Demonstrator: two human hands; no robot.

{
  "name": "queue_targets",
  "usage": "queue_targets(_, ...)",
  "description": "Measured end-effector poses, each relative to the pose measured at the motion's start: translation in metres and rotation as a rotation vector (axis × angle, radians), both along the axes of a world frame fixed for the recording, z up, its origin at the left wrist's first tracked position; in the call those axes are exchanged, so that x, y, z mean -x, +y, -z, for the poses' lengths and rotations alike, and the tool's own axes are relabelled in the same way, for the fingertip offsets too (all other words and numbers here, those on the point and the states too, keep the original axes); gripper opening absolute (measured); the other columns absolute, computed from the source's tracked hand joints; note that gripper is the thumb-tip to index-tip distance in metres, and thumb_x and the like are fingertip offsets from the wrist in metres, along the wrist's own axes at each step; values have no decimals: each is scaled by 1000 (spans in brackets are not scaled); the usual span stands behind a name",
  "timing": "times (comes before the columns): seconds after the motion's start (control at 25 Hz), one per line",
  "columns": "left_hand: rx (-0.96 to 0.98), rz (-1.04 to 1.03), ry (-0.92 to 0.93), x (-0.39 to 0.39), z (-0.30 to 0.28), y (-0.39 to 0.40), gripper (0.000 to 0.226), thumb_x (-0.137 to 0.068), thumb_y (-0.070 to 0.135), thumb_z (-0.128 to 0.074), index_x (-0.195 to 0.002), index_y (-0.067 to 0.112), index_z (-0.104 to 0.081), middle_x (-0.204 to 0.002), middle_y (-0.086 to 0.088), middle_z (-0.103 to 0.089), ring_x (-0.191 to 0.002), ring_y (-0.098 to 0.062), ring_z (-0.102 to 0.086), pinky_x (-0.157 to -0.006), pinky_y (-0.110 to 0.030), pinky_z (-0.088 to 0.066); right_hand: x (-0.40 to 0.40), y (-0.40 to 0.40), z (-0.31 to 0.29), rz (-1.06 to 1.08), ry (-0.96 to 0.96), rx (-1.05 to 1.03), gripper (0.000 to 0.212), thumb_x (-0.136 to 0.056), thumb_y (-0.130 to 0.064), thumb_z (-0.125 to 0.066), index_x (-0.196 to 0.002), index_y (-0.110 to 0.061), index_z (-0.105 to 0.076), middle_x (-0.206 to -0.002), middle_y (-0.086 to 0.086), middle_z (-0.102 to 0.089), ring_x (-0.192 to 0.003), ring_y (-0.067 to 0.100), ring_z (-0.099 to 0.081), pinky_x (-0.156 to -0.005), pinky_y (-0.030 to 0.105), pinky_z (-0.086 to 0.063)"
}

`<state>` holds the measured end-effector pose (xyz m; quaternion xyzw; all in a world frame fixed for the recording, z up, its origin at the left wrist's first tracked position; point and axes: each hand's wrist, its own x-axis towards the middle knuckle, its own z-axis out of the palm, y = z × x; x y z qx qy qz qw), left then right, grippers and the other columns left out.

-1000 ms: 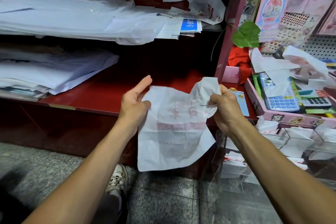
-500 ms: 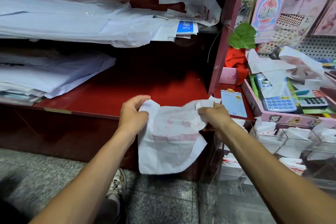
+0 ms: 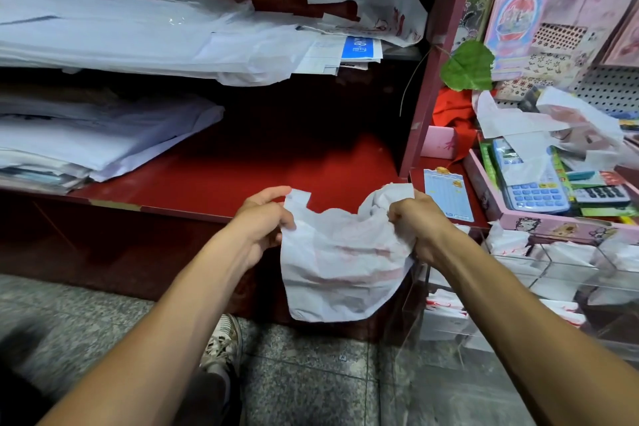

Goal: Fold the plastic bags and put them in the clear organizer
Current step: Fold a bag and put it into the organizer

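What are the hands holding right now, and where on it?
Both hands grip one plastic bag at its top: left hand on one handle, right hand on the other.

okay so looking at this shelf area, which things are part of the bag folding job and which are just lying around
Job: plastic bag, pinched by left hand and right hand; clear organizer holding folded bags.

Lying about: calculator, green leaf, pink tray, stacked paper.

Both hands lowered; the left hand [image 3: 259, 221] closed onto the plastic bag [image 3: 340, 270], whose top crumpled and sagged.

White bag [image 3: 342, 273], faint red print
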<state>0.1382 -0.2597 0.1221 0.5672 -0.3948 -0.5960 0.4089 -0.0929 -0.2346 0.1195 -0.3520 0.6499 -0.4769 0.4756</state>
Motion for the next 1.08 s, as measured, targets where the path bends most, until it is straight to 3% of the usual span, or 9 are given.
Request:
queue_targets(0.12,34,118,11,0,-6,-1,77,-68,-23,-40,-128,21,-60,-116,-7,-66,-54,-13,-49,-37,-20,-26,1,3,-5,-106,22,82,53,-76,10,-43,-101,-32,-65,-79,6,-61,-67,22,-56,-60,27,-45)
queue_targets(0.24,-22,152,-65,4,-7,1,56,-70,-18,-42,-113,8,-68,-94,-10,-66,-51,-15,-43,-36,-17,-21,3,3,-5,-152,57,95,51,-77,10,-45,-101,-29,-66,-85,8,-66,-73,24,-60,-65,31,-48)
queue_targets(0.36,6,109,-99,8,-4,3,38,-77,-6,-64,-110,12,-69,-96,-6,-65,-65,-16,-56,-41,-21,-37,4,2,1,-130,148,-6,31,-79,7,-48,-101,-8,-65,-83,13,-63,-70,27,-59,-65,33,-46)
queue_targets(0.48,135,24,-53,7,0,-2,50,-74,0,-75,-118,22,-66,-113,-1,-60,-94,-20,-66,-56,-27,-50,4,3,1,-100,152,-5,26,-80,5,-51,-95,-11,-65,-81,10,-64,-69,25,-60,-63,30,-48)
queue_targets(0.64,113,-43,-90,13,7,-1,42,-77,-11,-68,-111,13,-70,-103,-11,-71,-75,-14,-65,-54,-20,-48,5,2,-1,-102,144,-3,24,-81,5,-52,-87,-15,-63,-79,8,-63,-69,24,-59,-62,29,-47)
queue_targets(0.76,362,-262,-31,9,6,-5,61,-81,-4,-69,-134,23,-58,-136,-1,-58,-112,-9,-61,-91,-22,-52,2,0,4,-56,72,9,21,-84,5,-54,-95,-10,-64,-84,11,-68,-74,27,-64,-66,32,-52)
queue_targets(0.88,641,-217,-577,6,3,1,65,-81,4,-67,-139,28,-51,-154,2,-35,-136,-17,-38,-110,-31,-35,0,-7,7,4,-22,111,28,-88,5,-54,-104,-14,-67,-90,7,-72,-79,24,-68,-70,33,-55)
queue_targets(0.96,811,5,-876,12,6,8,46,-85,11,-64,-129,22,-59,-144,-2,-47,-130,-25,-43,-108,-37,-35,-6,-12,9,32,-16,151,30,-89,3,-52,-104,-18,-68,-91,4,-73,-81,22,-69,-73,35,-57)
queue_targets(1.08,661,472,-1102,21,17,16,35,-99,39,-47,-128,20,-56,-136,-3,-54,-126,-26,-48,-104,-43,-39,-14,-19,15,95,-74,163,28,-93,-4,-51,-112,-17,-67,-98,8,-74,-86,27,-71,-79,42,-58)
